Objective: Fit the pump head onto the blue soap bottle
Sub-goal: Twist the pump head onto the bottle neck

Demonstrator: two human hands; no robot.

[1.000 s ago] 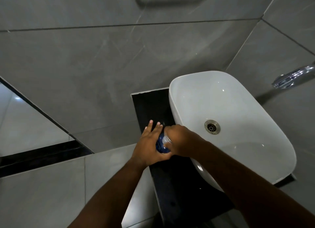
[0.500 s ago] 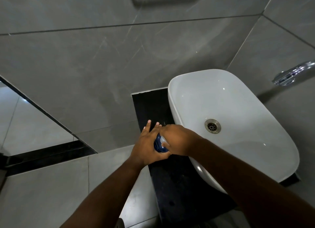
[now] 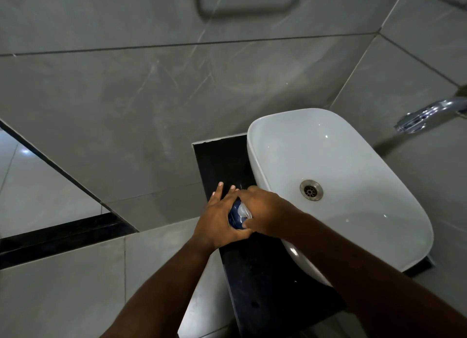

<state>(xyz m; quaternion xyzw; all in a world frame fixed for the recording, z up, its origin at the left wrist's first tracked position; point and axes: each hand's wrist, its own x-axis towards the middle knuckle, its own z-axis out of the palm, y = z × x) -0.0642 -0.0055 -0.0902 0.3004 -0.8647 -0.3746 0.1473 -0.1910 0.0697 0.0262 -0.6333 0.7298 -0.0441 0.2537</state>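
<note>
The blue soap bottle (image 3: pixel 234 217) stands on the black counter (image 3: pixel 265 282) just left of the white basin. Only a small part of its dark blue body shows between my hands. My left hand (image 3: pixel 217 219) wraps around the bottle's left side, with two fingers stretched out beyond it. My right hand (image 3: pixel 262 211) covers the top of the bottle and is closed over the pale, translucent pump head (image 3: pixel 243 210), of which a small piece shows. How the pump head sits on the neck is hidden.
A white oval basin (image 3: pixel 353 166) with a metal drain (image 3: pixel 311 190) sits on the counter to the right. A chrome tap (image 3: pixel 427 115) juts from the right wall. Grey tiled walls lie beyond, and a lower tiled floor at the left.
Both hands stay on the bottle in about the same place. My right hand has shifted slightly over the top, and a bit more of the pale pump head now shows.
</note>
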